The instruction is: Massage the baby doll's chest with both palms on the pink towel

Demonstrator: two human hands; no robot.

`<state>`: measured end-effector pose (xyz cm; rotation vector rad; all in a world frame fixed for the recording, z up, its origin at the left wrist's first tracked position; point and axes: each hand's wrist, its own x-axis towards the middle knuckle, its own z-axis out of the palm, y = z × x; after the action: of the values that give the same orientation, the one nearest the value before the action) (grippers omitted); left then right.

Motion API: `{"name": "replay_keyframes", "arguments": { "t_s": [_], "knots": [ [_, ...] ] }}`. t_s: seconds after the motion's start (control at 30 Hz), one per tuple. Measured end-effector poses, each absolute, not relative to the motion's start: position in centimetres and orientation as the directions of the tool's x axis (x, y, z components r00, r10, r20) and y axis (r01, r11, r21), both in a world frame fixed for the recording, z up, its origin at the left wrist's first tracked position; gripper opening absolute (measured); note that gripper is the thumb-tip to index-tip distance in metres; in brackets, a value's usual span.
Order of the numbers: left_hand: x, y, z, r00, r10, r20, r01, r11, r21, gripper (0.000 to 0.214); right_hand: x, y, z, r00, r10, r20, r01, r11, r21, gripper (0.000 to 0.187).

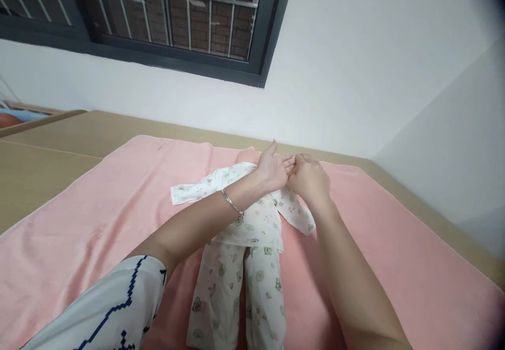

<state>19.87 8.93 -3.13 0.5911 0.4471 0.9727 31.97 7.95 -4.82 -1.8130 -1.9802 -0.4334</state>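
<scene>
A small white pyjama top (252, 228) and matching trousers (262, 287), printed with green and pink figures, lie spread out in front of me. A round peach-coloured shape, perhaps a doll's head (246, 156), shows just past the collar, partly hidden. My left hand (273, 170) is above the top's upper part, palm turned up, thumb and fingers stretched out. Its fingertips meet my right hand (311, 176), whose fingers are curled closed near the right sleeve (295, 210). What they hold, if anything, is hidden. The left sleeve (193, 191) lies stretched out sideways.
A pink cloth (130, 203) with some creases covers most of the wooden surface (47, 166). Behind it rises a white wall (335, 76) with a dark-framed, barred window (177, 19). Blue and orange items (23, 116) show at the far left edge.
</scene>
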Motion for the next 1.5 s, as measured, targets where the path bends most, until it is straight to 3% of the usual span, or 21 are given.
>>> {"name": "replay_keyframes", "arguments": {
  "t_s": [0.17, 0.27, 0.53, 0.73, 0.93, 1.07, 1.17, 1.23, 1.33, 1.43, 1.5],
  "knots": [
    [16.9, 6.3, -3.9, 0.467, 0.877, -0.112, -0.581, 0.400, 0.709, 0.082, 30.7, 7.9, -3.6, 0.134, 0.920, 0.369, 0.985, -0.083, -0.151, 0.044],
    [14.6, 3.7, -3.7, 0.460, 0.879, -0.125, -0.553, 0.393, 0.735, 0.080, 30.3, 7.9, -3.4, 0.156, 0.912, 0.380, 0.983, -0.105, -0.151, 0.046],
    [10.5, -1.6, -1.6, 0.464, 0.857, -0.225, -0.495, 0.461, 0.736, 0.072, 29.7, 8.4, -5.3, 0.040, 0.874, 0.484, 0.999, -0.039, -0.013, 0.050],
    [8.3, -5.0, 0.1, 0.546, 0.833, -0.094, -0.483, 0.404, 0.776, 0.065, 28.4, 7.3, -5.6, 0.116, 0.939, 0.324, 0.988, -0.143, 0.060, 0.073],
    [7.3, -5.2, 0.8, 0.464, 0.884, -0.055, -0.434, 0.281, 0.856, 0.062, 27.4, 5.5, -5.6, 0.116, 0.968, 0.224, 0.978, -0.151, 0.145, 0.071],
    [7.7, -4.1, 0.0, 0.333, 0.937, -0.106, -0.419, 0.247, 0.874, 0.055, 26.4, 2.9, -4.2, -0.013, 0.990, 0.142, 0.993, -0.004, 0.116, 0.056],
    [8.1, -4.1, -0.5, 0.289, 0.948, -0.136, -0.393, 0.246, 0.886, 0.054, 25.1, -0.5, -2.7, -0.225, 0.935, 0.274, 0.967, 0.248, -0.053, 0.051],
    [8.3, -4.4, -0.6, 0.311, 0.944, -0.106, -0.363, 0.221, 0.905, 0.057, 24.2, -3.1, -2.1, -0.387, 0.833, 0.396, 0.872, 0.470, -0.139, 0.052],
    [8.0, -4.7, -0.3, 0.294, 0.955, -0.044, -0.326, 0.144, 0.934, 0.061, 23.1, -6.7, -1.9, -0.644, 0.628, 0.437, 0.648, 0.752, -0.124, 0.065],
    [7.5, -4.6, -0.1, 0.160, 0.986, 0.052, -0.260, -0.008, 0.965, 0.060, 22.5, -9.0, -2.3, -0.812, 0.439, 0.384, 0.435, 0.894, -0.104, 0.090],
    [7.7, -5.1, -0.2, 0.130, 0.984, 0.121, -0.206, -0.092, 0.974, 0.060, 22.5, -9.7, -2.5, -0.825, 0.411, 0.388, 0.372, 0.912, -0.175, 0.091]
  ]
}}
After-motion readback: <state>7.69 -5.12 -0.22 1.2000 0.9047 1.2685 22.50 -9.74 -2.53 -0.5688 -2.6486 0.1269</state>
